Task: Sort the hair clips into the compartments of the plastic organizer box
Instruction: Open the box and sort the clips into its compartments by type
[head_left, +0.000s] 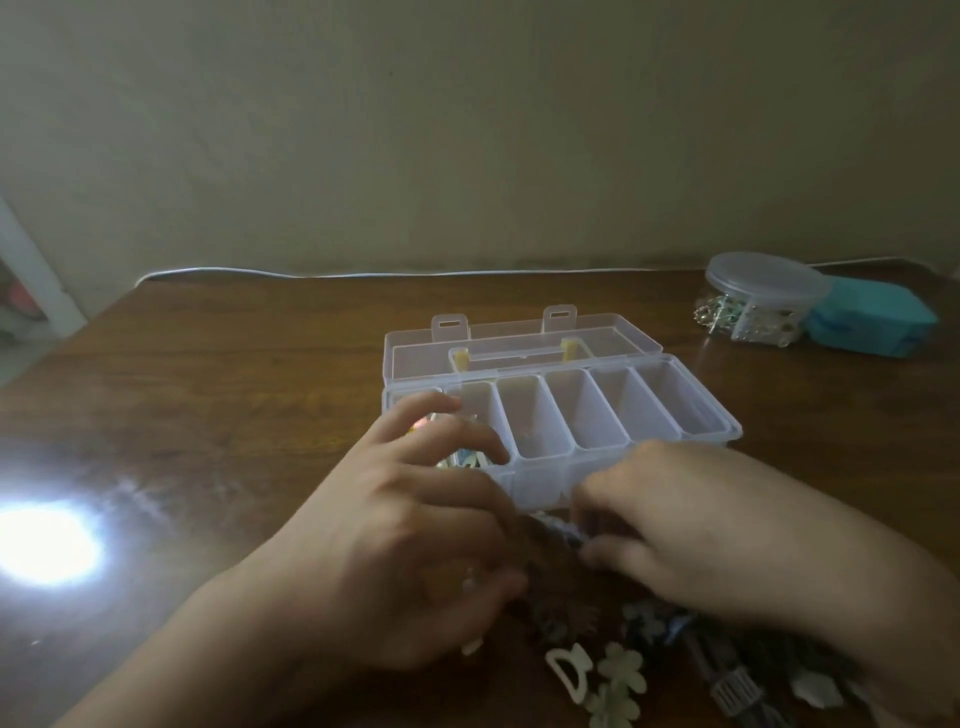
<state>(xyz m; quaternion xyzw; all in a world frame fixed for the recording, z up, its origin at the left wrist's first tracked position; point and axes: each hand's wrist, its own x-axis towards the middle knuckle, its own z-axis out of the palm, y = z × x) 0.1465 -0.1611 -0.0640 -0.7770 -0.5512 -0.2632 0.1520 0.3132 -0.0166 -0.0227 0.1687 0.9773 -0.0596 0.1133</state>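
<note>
Wooden table carries everything, with a hard glare patch at its left side. The plastic organizer box sits mid-table, lid thrown fully back and lying flat behind it, so all compartments are open from above and nothing blocks a drop-in. It's parked just beyond the pile of hair clips, which looks deliberate: short carry from pile to slot.

Compartments: the two at the left end hold some colourful clips, partly hidden by fingers; the four to the right look empty. Judgement — sorting is at an early stage, most of the stock is unsorted on the table at the near edge.

Left hand hovers over the box's left end, fingers spread and loosely curled, nothing visibly held; thumb down near the pile. Right hand is low against the box's front wall, fingertips curled in toward a small dark clip — looks like a pinch, but motion blur means I cannot tell whether it has it.

Far right, out of the work zone: a lidded clear tub touching a teal case.
</note>
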